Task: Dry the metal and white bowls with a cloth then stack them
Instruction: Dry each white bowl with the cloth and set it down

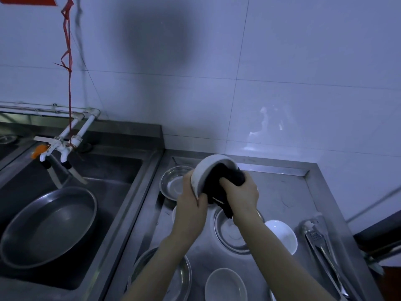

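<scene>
Left of the counter (282, 192), the sink (121, 170) holds a big metal pan (50, 227), apparently empty. On the counter, metal bowls sit at the back-left corner (173, 183), mid-counter under your forearm (230, 233) and at the front edge (173, 276); white bowls wait mid-right (282, 235) and front (225, 285), all seemingly empty and unstacked. Above them your left hand (192, 196) grips the rim of a tilted white bowl (206, 172), likely turned so your right hand (240, 194), fingers closed round the dark cloth (225, 181), can wipe inside it.
</scene>
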`<state>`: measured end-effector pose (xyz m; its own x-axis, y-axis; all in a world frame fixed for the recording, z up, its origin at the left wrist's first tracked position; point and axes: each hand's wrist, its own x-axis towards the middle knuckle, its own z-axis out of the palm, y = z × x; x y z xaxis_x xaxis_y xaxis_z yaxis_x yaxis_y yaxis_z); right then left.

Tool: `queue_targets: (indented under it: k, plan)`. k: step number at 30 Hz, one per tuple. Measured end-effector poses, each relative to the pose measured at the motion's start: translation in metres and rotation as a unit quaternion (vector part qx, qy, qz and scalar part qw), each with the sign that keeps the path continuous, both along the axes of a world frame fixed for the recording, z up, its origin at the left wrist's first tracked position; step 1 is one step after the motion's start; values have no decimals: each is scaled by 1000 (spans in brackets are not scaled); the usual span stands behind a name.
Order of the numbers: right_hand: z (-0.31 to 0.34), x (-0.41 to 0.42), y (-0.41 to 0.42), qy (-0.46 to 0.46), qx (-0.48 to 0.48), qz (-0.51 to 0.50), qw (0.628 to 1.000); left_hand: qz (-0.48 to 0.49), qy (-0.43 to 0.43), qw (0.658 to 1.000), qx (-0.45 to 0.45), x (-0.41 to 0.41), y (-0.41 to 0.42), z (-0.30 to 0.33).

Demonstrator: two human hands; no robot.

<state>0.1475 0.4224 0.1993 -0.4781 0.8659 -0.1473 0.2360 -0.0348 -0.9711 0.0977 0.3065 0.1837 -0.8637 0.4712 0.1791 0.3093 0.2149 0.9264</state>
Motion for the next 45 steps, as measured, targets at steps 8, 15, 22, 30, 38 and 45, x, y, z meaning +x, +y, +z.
queue_targets:
  k: [8, 15, 22, 30, 38, 45]
  plan:
    - [-7, -7, 15, -89, 562, 116, 814, -101, 120, 936, -314, -37, 5, 28]
    - [-3, -3, 2, 5, 63, 6, 998, -16, -14, 999, -24, -10, -3, 11]
    - [-7, -8, 6, -78, 516, 109, 846, -107, 113, 943, -295, -41, 4, 32]
    - [4, -11, 0, 28, 113, 4, 993, 7, 23, 1000, -16, -16, -6, 18]
    - [-6, -14, 0, -63, 561, 119, 817, -76, 106, 949, -287, -41, -8, 31]
    - [-1, -10, -7, 41, 118, 2, 992, -10, 29, 997, -70, -28, -18, 17]
